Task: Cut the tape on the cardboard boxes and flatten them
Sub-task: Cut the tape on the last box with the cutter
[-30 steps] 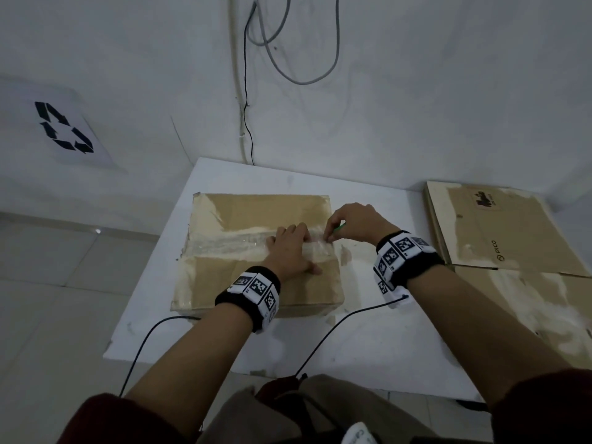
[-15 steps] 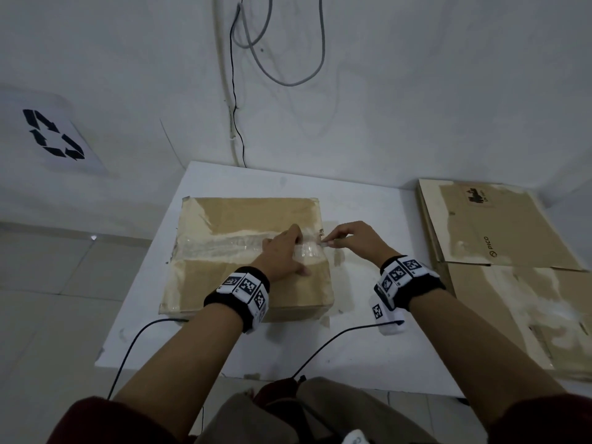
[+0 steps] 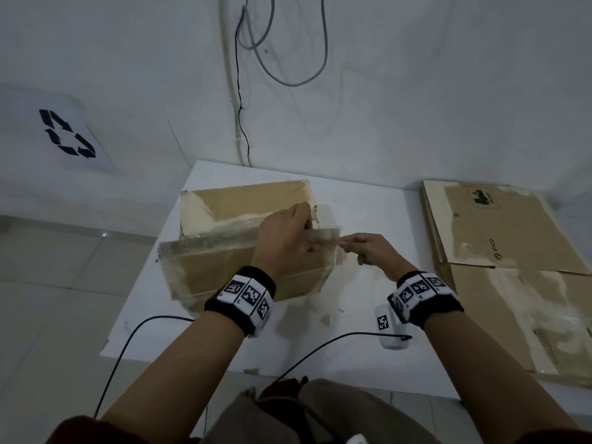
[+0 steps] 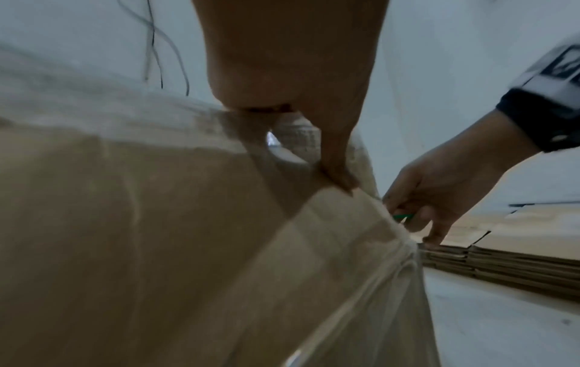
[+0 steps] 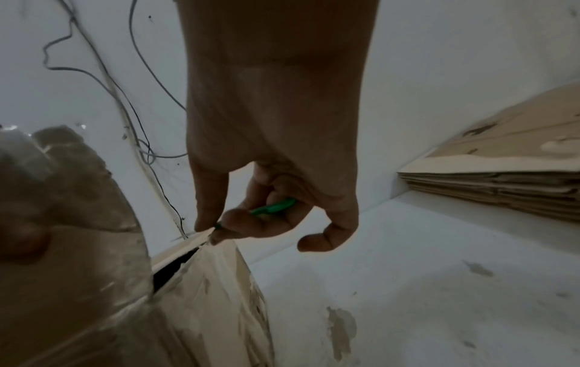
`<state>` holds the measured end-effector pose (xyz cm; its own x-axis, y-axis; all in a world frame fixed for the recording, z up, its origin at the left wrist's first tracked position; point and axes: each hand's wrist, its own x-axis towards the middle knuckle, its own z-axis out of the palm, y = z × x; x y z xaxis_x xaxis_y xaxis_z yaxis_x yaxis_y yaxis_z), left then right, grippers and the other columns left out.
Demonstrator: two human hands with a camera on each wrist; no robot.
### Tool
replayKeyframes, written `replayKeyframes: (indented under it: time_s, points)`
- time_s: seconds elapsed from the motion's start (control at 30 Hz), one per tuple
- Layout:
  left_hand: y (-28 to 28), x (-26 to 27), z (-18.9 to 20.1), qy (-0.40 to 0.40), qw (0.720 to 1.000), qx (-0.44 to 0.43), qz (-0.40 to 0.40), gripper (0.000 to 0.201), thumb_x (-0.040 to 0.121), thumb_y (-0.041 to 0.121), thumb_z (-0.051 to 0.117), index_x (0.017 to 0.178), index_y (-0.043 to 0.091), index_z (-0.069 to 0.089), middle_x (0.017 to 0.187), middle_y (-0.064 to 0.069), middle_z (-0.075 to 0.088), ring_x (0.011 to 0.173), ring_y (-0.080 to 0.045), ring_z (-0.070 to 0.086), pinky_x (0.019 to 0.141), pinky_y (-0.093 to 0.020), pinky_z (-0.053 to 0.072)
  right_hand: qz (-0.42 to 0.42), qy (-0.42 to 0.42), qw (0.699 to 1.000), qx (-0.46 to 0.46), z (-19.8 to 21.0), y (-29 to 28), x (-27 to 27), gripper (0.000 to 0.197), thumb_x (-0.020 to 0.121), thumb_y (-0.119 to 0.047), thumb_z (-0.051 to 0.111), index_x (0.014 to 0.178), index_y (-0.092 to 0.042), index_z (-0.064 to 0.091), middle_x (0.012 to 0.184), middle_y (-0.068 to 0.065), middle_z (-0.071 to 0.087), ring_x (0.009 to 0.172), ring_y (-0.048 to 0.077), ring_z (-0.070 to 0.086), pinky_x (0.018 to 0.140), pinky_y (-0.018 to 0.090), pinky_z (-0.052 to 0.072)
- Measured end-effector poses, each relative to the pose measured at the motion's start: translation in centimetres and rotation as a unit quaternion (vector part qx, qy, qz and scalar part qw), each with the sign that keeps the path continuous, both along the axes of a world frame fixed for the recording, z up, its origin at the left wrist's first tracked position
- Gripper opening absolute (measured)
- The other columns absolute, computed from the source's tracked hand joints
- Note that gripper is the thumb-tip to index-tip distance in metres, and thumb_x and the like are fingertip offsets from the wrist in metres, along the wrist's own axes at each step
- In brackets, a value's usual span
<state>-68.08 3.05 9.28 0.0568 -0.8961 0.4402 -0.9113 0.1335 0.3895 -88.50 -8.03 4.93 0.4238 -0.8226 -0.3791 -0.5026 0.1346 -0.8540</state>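
A brown cardboard box [image 3: 237,203] with clear tape along its top seam stands on the white table [image 3: 362,357]. The seam is parted and the near flap [image 3: 211,267] is raised. My left hand [image 3: 298,232] grips that flap's upper edge near its right end, with the thumb [image 4: 336,164] on the outer face. My right hand [image 3: 358,248] is at the flap's right corner, pinching it by the fingertips [image 5: 216,226] while holding a small green cutter [image 5: 273,207], whose blade is hidden. A dark gap [image 5: 172,268] shows under the flap.
A stack of flattened cardboard [image 3: 499,238] lies on the right of the table, close to my right wrist. Black cables [image 3: 320,344] run over the table's near edge. The wall behind carries hanging wires [image 3: 288,59] and a recycling sign [image 3: 67,133].
My left hand lay flat on the taped seam; it now grips and lifts the near flap, which has come free of the far one. The right hand stayed at the flap's right end.
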Motion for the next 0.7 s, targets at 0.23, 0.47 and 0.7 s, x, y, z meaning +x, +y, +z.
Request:
replayKeyframes:
  time_s: [0.23, 0.47, 0.7]
  points:
    - [5.7, -5.1, 0.4, -0.123, 0.982, 0.138, 0.033, 0.058, 0.074, 0.072, 0.055, 0.103, 0.022, 0.05, 0.084, -0.001, 0.053, 0.073, -0.019, 0.049, 0.057, -0.03, 0.033, -0.02, -0.067, 0.998, 0.011, -0.2, 0.2, 0.1, 0.017, 0.094, -0.024, 0.066, 0.099, -0.009, 0.06, 0.084, 0.012, 0.07, 0.05, 0.018, 0.051, 0.048, 0.024, 0.046]
    - [7.0, -6.6, -4.7, -0.07, 0.942, 0.319, 0.079, 0.047, 0.088, 0.035, 0.055, 0.124, 0.01, 0.04, 0.13, -0.01, 0.032, 0.114, -0.028, 0.034, 0.094, -0.036, 0.03, 0.005, -0.023, 1.0, -0.016, -1.2, -0.1, 1.3, 0.015, 0.099, -0.027, 0.054, 0.095, -0.013, 0.056, 0.096, 0.009, 0.065, 0.053, 0.011, 0.038, 0.05, 0.022, 0.035]
    - [4.6, -6.2, -4.3, -0.022, 0.939, 0.321, 0.119, 0.043, 0.082, 0.038, 0.061, 0.115, 0.014, 0.047, 0.123, -0.009, 0.039, 0.113, -0.029, 0.037, 0.097, -0.047, 0.037, 0.052, 0.0, 0.988, -0.144, -1.3, -0.6, 1.3, 0.015, 0.096, -0.024, 0.061, 0.102, -0.011, 0.064, 0.096, -0.002, 0.064, 0.086, 0.007, 0.056, 0.067, 0.015, 0.039]
